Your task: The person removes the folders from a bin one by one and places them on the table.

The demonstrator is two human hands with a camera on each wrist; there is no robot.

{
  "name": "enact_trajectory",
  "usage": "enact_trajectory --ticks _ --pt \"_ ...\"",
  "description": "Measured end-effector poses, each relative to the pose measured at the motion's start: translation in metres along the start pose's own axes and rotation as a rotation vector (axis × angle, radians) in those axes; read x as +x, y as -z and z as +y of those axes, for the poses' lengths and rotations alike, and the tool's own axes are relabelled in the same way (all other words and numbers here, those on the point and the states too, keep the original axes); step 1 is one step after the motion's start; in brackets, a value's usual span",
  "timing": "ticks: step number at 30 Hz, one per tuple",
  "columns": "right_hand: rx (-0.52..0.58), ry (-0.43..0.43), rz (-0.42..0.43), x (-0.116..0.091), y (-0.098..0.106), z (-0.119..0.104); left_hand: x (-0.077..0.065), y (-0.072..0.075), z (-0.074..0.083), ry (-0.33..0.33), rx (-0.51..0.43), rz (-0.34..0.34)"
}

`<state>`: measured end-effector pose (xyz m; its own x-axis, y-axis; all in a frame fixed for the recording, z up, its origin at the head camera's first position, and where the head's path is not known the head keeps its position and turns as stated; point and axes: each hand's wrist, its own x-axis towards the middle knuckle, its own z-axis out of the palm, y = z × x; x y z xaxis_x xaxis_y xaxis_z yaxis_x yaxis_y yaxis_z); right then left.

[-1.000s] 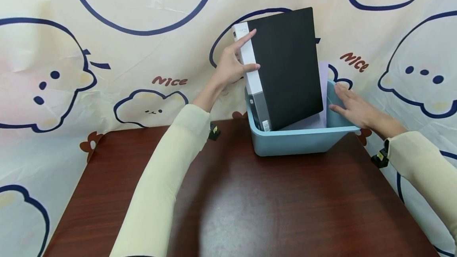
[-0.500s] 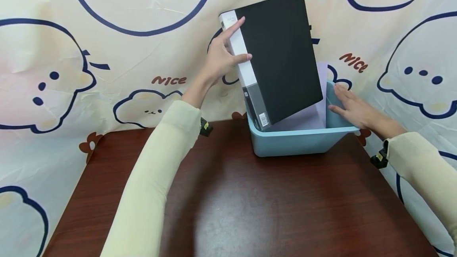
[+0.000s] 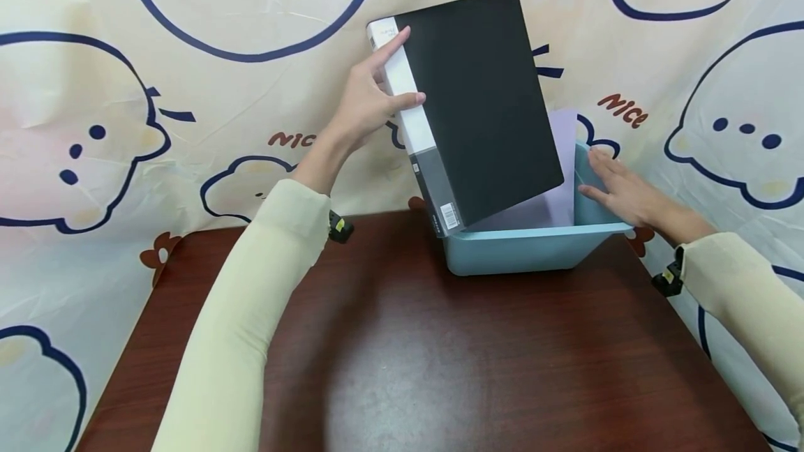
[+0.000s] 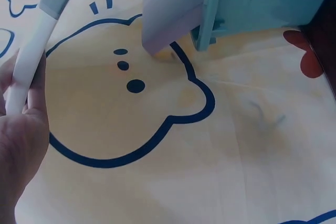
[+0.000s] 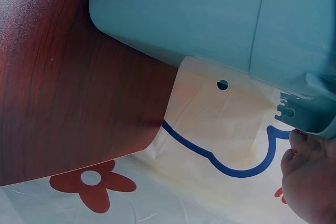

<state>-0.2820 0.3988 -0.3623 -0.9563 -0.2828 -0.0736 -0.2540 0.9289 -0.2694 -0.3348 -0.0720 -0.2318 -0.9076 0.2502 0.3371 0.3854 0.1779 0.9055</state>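
Note:
My left hand grips a black ring binder by its white and grey spine, thumb and index finger lying over the front cover. The binder leans to the left, its lower corner overlapping the left rim of a light blue plastic bin. Inside the bin stands a lilac folder or sheet, partly hidden behind the binder. In the left wrist view the hand wraps the white spine. My right hand rests at the bin's right rim with its fingers nearly straight; in the right wrist view that hand is beside the rim.
A dark reddish-brown wooden table carries the bin near its back right edge. Behind it hangs a cream cloth with cartoon outlines, close to the back and sides of the table.
My left hand has raised the binder and drawn it to the left, tilting it, so its lower end has moved from inside the bin to its left rim. The right hand has stayed put.

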Motion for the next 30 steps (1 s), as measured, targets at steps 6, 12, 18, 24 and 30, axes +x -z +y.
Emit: enact_trajectory --ticks 6,12,18,24,30 --pt "0.009 -0.001 -0.006 0.001 0.0 0.0 -0.008 0.011 -0.004 0.007 0.005 -0.013" --pt "0.003 0.006 -0.005 0.001 0.0 0.0 -0.02 0.023 -0.008 0.009 0.002 -0.022" --pt "0.009 0.005 0.0 0.001 0.0 0.002 -0.033 0.032 -0.003 0.016 -0.006 -0.039" --pt "0.008 0.008 0.0 0.0 0.0 0.005 -0.039 0.042 -0.009 0.004 -0.013 -0.071" --pt "0.005 0.006 -0.012 -0.001 0.001 0.007 -0.053 0.052 -0.014 0.033 0.051 -0.09"
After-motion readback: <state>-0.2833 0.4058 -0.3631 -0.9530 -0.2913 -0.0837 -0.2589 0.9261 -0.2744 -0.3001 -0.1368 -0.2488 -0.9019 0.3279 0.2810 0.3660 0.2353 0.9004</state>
